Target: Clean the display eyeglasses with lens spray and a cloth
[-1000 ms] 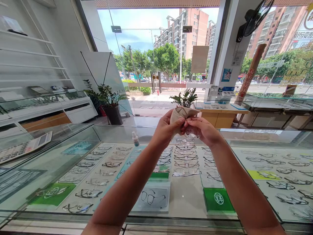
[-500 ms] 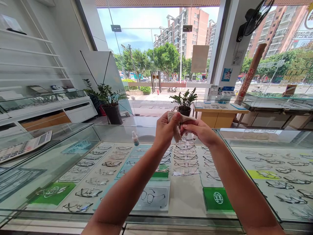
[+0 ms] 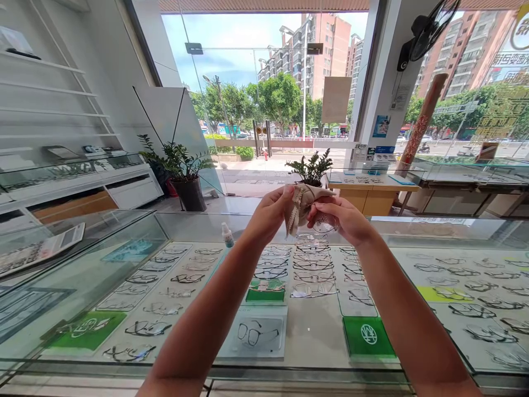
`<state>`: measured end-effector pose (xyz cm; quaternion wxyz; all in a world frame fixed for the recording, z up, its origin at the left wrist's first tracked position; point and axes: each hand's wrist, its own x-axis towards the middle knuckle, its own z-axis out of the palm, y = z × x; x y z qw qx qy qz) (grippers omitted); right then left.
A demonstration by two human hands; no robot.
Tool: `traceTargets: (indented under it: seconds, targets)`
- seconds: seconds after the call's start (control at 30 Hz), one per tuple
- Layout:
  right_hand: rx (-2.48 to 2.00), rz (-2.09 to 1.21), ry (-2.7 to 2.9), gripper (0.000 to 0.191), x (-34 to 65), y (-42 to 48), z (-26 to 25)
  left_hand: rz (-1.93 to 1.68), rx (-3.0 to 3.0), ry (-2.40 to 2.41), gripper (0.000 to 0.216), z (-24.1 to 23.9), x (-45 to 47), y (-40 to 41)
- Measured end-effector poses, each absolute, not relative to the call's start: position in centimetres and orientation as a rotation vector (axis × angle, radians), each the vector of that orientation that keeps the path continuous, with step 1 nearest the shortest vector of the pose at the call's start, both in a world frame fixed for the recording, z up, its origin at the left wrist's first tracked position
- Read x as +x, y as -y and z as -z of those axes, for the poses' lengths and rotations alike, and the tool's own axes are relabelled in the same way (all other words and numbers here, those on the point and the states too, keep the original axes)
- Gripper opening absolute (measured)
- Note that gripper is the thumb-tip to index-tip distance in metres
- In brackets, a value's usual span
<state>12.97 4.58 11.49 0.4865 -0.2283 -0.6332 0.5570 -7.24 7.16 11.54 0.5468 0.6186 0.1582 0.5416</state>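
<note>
Above the glass display counter, my left hand is closed on a beige cloth with a scalloped edge. The cloth hangs in folds between my two hands. My right hand pinches a pair of eyeglasses; a clear lens shows below its fingers. The rest of the frame is hidden by the cloth and fingers, so I cannot tell which part the cloth touches. Under the counter glass, directly below, lies a column of eyeglasses.
A small spray bottle stands on the counter, left of my hands. A calculator lies at the far left. Inside the case are green display blocks and more eyeglasses. Potted plants stand beyond, before the glass door.
The cloth has spread out, showing more of its folds and edge. My left hand has shifted slightly left and its thumb has moved up. The right hand keeps its pinch.
</note>
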Motion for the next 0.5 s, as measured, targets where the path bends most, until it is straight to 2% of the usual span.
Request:
traceTargets:
  seconds: [0.33,0.5]
  targets:
    - [-0.556,-1.36,1.675,0.014,13.1,-4.8,-11.2,-1.401,1.474,-0.47,0.047,-11.4,-6.6,-6.7]
    - [-0.59,-1.343,1.691,0.015,12.8,-5.0,-11.0,-1.284,1.437,-0.382,0.041,-11.0,-5.8,-6.0]
